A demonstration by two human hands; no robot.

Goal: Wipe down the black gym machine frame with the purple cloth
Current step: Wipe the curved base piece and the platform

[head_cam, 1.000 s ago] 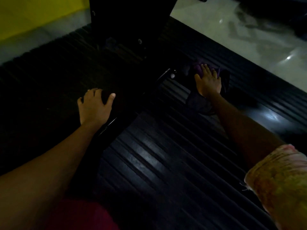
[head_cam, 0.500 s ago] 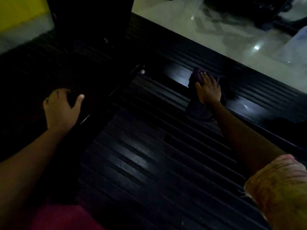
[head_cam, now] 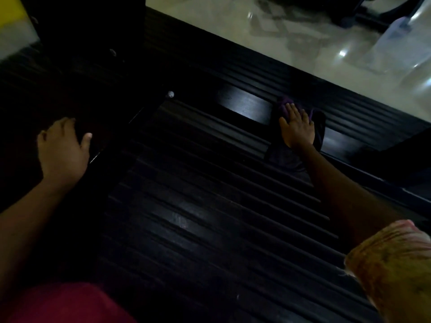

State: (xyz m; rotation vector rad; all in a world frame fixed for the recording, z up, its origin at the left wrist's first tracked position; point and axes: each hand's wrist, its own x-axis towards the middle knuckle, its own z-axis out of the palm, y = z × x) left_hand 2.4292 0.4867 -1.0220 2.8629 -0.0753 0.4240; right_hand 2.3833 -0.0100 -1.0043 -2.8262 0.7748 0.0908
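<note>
While the right hand [head_cam: 297, 129] pressed flat, fingers straight, on the purple cloth [head_cam: 318, 127] over the black frame rail [head_cam: 245, 107] nr the ribbed mat's [head_cam: 198, 206] far edge, left hand [head_cam: 63, 151] gripped another frame bar w/ curled fingers.

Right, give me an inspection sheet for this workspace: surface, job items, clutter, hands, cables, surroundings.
Surface: black ribbed rubber floor mat, dim, with patches of glare.
Job's things: crumpled purple cloth lies on the flat glossy black frame bar of the gym machine; a black upright post rises at top left.
Clutter: nothing seen.
Hands: right hand presses flat on the cloth, fingers straight; left hand rests on a dark frame part, fingers curved, grip unclear.
Cables: nothing seen.
Surroundings: pale shiny tiled floor beyond the mat, yellow wall at top left.
</note>
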